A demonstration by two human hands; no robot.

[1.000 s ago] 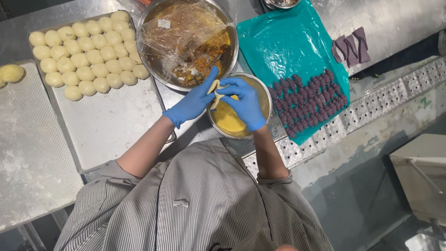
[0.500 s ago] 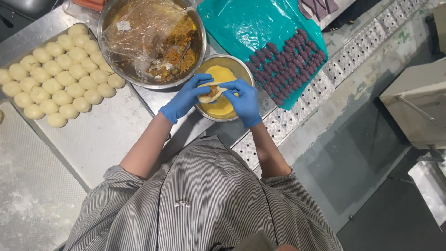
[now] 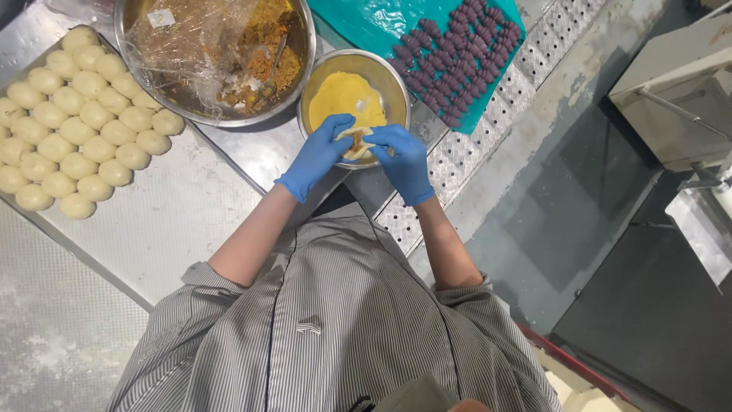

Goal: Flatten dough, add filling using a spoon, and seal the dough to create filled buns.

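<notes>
Cupping a small round of pale dough [image 3: 355, 143] between both gloved hands, I have my left hand [image 3: 316, 156] under and beside it and my right hand [image 3: 402, 159] closing in from the other side, fingertips of both pinched on its rim. A dab of brownish filling shows in its middle, so I judge I'm at the wrapping step: filling in, edges not yet gathered shut. The piece sits just over the near rim of the small steel bowl [image 3: 396, 80], which holds something yellow. Next comes drawing the rim up evenly around the filling and pinching it closed, gently, so the skin doesn't tear or the filling squeeze out. Just beyond my left hand stands the big steel bowl [image 3: 309, 57] of orange-brown filling, half under cling film. Further left, finished dough balls [image 3: 84, 122] lie in rows on the floured steel table [image 3: 183, 221]. To the right, purple pieces [image 3: 457, 65] rest on a teal sheet [image 3: 374, 23].
</notes>
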